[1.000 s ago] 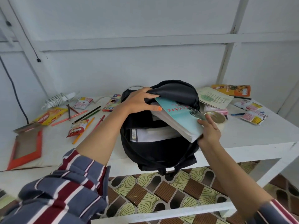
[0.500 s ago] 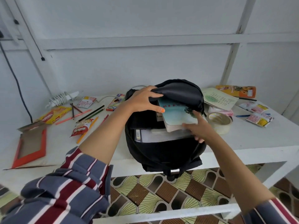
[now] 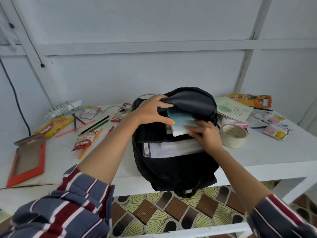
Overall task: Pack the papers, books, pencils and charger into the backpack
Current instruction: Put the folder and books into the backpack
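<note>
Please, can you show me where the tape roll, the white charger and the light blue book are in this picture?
tape roll [image 3: 230, 143]: head view, on its outer side wall.
white charger [image 3: 63, 108]: head view, on its coiled cable.
light blue book [image 3: 180, 118]: head view, on its visible cover.

1 head view down onto backpack [image 3: 173, 172]
</note>
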{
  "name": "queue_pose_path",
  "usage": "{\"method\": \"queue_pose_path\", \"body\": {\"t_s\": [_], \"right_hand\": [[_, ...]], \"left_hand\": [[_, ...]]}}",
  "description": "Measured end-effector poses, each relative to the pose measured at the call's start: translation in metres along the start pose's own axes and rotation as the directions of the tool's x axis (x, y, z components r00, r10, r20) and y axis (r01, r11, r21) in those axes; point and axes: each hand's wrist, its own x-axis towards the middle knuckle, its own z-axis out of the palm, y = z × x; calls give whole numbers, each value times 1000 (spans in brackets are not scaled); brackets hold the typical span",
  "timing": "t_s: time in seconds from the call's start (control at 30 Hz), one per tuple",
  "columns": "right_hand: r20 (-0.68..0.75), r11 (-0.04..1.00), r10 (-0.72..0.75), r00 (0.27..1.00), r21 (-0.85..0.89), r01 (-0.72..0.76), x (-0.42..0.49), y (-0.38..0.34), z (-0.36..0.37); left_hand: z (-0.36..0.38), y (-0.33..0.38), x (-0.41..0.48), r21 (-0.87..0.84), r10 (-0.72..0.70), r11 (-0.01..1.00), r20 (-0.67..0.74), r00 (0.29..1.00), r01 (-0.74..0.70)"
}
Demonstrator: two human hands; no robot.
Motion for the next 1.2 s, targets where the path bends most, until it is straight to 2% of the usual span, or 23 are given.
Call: {"method": "queue_pose_path", "body": {"t_s": [0.13,0.2,0.3,0.37,0.47,0.67,0.8,0.93,1.03,1.2], "right_hand": [[50,1000,3,999,4,-4,21,4,3],[-28,1000,10,1000,-3,-10,19,5,5],[-202,996,-70,977,-65,58,6,7,10],[-232,990,-115,966,-107,92,4,8,15],[-241,988,-108,964,-134,77,12,4,19],[-195,997,-17,981,-79,2,30,-8,26],[-150,996,60,987,68,-50,32,-12,21],[-115,983,-129,985,119,142,15,-1,16],[46,981,-168,985,104,162,10,11,19],[144,983,-171,975,91,159,13,14,20]], "left_hand": [[0,-2,2,9,3,1000,-10,1000,-3],[-2,-1,2,12,1,1000,-12,1000,0],[-4,-1,0,14,5,1000,-12,1000,-5],[-4,-1,0,17,9,1000,-21,1000,-9],[-3,-2,2,11,2,1000,-34,999,-2],[-1,-2,4,-15,-5,1000,-33,999,5],[-3,-1,4,-21,1,1000,-27,1000,-1],[-4,-3,3,-48,-6,999,-26,1000,5],[-4,-5,4,-47,-2,999,-23,1000,1],[-4,-5,5,-39,0,999,-16,1000,0]]}}
